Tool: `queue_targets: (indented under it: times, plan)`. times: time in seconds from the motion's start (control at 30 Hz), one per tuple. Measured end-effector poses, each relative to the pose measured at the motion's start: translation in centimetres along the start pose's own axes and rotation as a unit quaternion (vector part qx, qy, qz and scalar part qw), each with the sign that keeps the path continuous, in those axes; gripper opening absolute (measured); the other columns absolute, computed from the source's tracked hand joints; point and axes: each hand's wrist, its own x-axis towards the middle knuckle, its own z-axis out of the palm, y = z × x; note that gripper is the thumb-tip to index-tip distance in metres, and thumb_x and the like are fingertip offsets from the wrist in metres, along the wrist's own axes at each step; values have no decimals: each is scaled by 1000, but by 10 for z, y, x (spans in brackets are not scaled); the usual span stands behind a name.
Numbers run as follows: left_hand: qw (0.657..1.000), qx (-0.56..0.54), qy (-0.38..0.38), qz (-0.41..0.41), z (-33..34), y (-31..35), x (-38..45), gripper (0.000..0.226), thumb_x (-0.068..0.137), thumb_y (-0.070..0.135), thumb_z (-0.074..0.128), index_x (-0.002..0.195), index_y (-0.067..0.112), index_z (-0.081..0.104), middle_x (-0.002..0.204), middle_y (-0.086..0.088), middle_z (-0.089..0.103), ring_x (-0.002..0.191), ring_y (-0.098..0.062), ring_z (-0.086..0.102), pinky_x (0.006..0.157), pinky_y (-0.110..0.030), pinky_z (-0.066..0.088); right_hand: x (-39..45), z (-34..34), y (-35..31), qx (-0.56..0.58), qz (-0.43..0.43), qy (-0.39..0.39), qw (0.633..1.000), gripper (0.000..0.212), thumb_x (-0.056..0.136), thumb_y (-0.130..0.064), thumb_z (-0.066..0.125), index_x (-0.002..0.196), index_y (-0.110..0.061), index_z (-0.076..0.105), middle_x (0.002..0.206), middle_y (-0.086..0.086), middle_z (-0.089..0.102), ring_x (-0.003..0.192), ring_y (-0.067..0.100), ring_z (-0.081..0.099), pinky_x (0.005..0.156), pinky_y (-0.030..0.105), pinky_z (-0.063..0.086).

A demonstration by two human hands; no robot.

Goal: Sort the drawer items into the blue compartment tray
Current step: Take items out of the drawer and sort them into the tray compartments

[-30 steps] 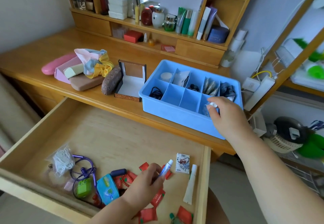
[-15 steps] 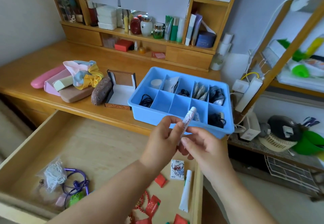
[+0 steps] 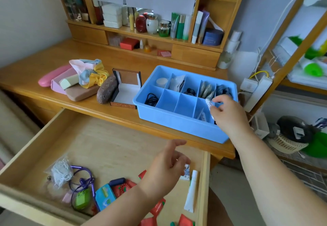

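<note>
My right hand (image 3: 227, 113) pinches a small white tube (image 3: 209, 104) over the near right corner of the blue compartment tray (image 3: 178, 125), its long axis running near to far, slanting down toward the compartment where another small tube already lies. My left hand (image 3: 165, 171) hovers loose and spread over the open drawer (image 3: 113, 148), holding nothing. The white tube (image 3: 191, 190) in the drawer lies just right of that hand, along the right wall, long axis near to far (so the left hand is much the nearer). I would reach rightward and take it across its width.
</note>
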Motion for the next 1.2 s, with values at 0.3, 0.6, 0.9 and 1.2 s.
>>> queue_targets:
  times: [0.3, 0.6, 0.9, 1.2]
  plan:
    - [952, 263, -77, -134, 46, -84, -7, 21, 87, 34, 54, 106, 25, 60, 82, 11, 62, 78, -4, 56, 71, -21, 45, -1, 27, 11, -70, -180, 77, 978, 39, 96, -32, 49, 77, -6, 70, 84, 9, 59, 86, 29, 50, 74, 34, 37]
    - [845, 467, -203, -166, 92, -113, 3, 26, 89, 27, 45, 111, 18, 56, 118, -4, 63, 111, -24, 59, 88, -30, 43, -10, 5, 12, 274, -95, 42, 956, 27, 100, -26, 43, 85, -29, 65, 85, -15, 64, 85, -9, 57, 73, 4, 39]
    - [997, 69, 33, -5, 25, -23, -1, 39, 92, 48, 37, 61, 26, 44, 52, 9, 42, 49, -8, 40, 51, -38, 36, -9, 6, 16, 296, -127, -6, 947, 16, 91, -12, 59, 86, -24, 69, 73, -11, 66, 73, -4, 62, 66, 4, 43]
    - [975, 104, 135, 145, -25, 80, 48, 45, 92, 27, 51, 53, 19, 31, 45, 7, 27, 42, -8, 24, 42, -17, 19, 2, 1, 20, 405, -45, -16, 913, 40, 101, -40, 32, 95, -27, 69, 97, 1, 70, 98, 13, 64, 95, 35, 49]
